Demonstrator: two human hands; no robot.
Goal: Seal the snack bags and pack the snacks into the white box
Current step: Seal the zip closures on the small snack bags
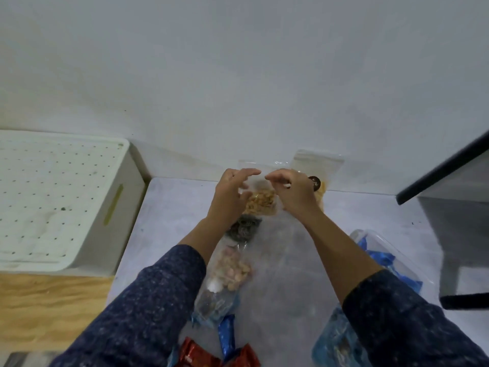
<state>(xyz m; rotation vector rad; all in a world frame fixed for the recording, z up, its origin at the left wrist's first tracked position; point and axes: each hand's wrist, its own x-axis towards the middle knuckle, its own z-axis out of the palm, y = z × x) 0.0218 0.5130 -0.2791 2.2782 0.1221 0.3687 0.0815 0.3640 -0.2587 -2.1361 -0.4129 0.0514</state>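
Note:
A clear zip bag of yellow-brown snacks (260,201) stands against the wall at the back of the grey table. My left hand (231,193) is at its left side and my right hand (292,193) at its right, both near the bag's clear upper part. The fingers of both hands are spread and grip nothing that I can see. A second clear bag (318,165) with yellow contents and a dark round label leans behind my right hand. The white box (66,194), with a perforated top, stands at the left.
Below my hands lie a steel scourer (244,227), a clear bag of pink and white nuts (234,270) and another clear bag (215,304). Red wrappers (191,354) and a blue wrapper (227,336) lie at the front. A clear tub (381,247) with blue packets sits at the right, beside dark-edged furniture (447,168).

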